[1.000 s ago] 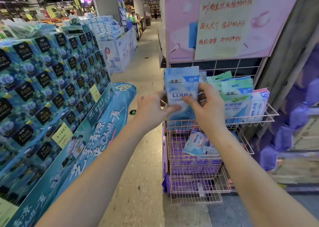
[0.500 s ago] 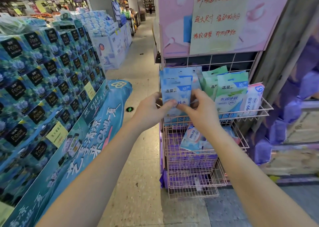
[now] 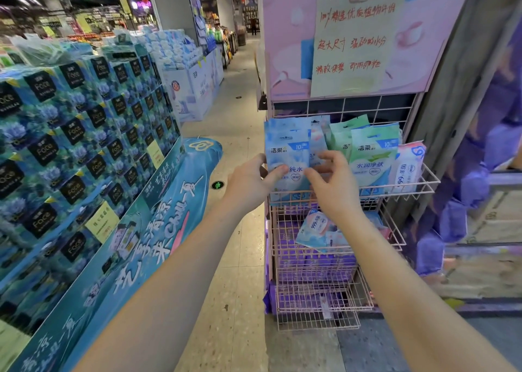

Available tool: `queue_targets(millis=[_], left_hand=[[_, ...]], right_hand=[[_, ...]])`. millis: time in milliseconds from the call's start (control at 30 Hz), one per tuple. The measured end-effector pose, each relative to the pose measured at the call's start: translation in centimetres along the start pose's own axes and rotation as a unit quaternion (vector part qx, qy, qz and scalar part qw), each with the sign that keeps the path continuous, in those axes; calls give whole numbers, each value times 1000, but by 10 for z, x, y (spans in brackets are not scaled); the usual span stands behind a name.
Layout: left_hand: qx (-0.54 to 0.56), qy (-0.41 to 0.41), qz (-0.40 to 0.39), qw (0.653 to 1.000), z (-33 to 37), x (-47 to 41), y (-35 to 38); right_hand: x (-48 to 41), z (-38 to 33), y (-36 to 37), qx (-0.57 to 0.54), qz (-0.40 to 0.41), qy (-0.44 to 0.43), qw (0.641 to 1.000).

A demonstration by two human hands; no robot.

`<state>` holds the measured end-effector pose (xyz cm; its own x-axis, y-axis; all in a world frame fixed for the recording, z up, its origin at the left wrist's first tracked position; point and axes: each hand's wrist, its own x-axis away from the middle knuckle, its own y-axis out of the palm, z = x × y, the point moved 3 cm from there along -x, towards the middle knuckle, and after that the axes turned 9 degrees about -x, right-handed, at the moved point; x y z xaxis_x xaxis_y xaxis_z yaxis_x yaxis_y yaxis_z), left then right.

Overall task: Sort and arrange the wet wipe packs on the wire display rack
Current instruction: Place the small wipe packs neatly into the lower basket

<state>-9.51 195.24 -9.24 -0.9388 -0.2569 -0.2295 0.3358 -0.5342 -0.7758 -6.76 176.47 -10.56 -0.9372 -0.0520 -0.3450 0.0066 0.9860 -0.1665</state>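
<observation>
Supermarket aisle, pink wire display rack [image 3: 316,319] against pillar. Blue wet wipe pack [image 3: 286,151], held higher a second ago, now sits upright at left end of top basket [image 3: 418,189], beside green packs [image 3: 372,151]. Left hand [image 3: 250,183] pinches pack's left edge, thumb on face. Right hand [image 3: 334,193] fingers [image 3: 317,173] curl on its right edge. Placement looks nearly done. Stray pack [image 3: 316,227] lying flat in lower basket is likely next.

Rack [image 3: 367,190]: pink coated wire, smooth. Wipe packs [image 3: 288,151]: glossy plastic film. Handwritten sign [image 3: 353,40]: matt paper. Floor [image 3: 237,258]: polished speckled tile, reflective. Tissue cartons [image 3: 70,134]: glossy printed wrap.
</observation>
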Motion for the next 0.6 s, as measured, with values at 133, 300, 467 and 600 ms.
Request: queue_targets(millis=[133,300,467,600], left_hand=[[-22,-10,-15,1000,5,3,-4],[0,-18,2,1000,6,11,-6],[33,-59,79,995,3,30,1],[33,7,213,976,-3,67,15]], right_hand=[[19,4,-2,-14,78,-5,997],[38,5,-3,9,40,-4,999],[42,29,-9,78,-3,27,997],[47,61,-17,99,-18,75,992]])
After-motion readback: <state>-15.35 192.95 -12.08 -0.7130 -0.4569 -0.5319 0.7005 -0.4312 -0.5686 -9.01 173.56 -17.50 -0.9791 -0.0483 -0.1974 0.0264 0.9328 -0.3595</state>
